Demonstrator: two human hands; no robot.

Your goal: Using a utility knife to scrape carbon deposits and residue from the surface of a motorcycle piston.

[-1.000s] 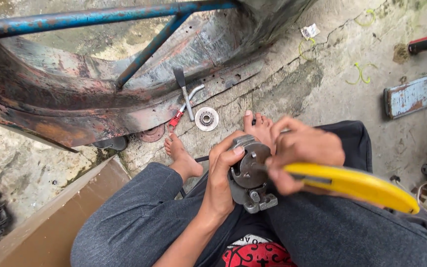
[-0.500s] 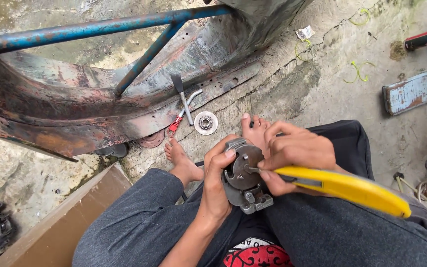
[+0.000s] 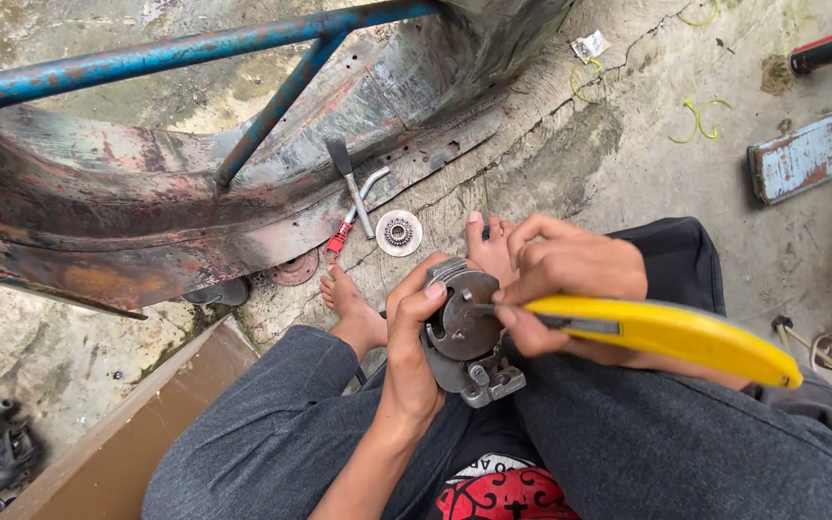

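Observation:
I sit on the ground with my knees up, and my left hand (image 3: 412, 349) grips a round grey metal engine part (image 3: 465, 329) in my lap. My right hand (image 3: 562, 273) holds a yellow utility knife (image 3: 662, 332), its blade tip resting on the flat face of that part. My bare feet (image 3: 353, 306) rest on the concrete just beyond the part.
A rusty metal frame (image 3: 195, 207) with a blue tube (image 3: 166, 53) lies ahead. On the ground by it are a wrench (image 3: 351, 183), a small sprocket disc (image 3: 399, 232) and a red-tipped tool (image 3: 338, 236). A brown board (image 3: 137, 438) lies left, a blue metal piece (image 3: 811, 154) right.
My hands and the part have stayed together in my lap. The knife has shifted slightly against the part's face, and the view has drifted a little.

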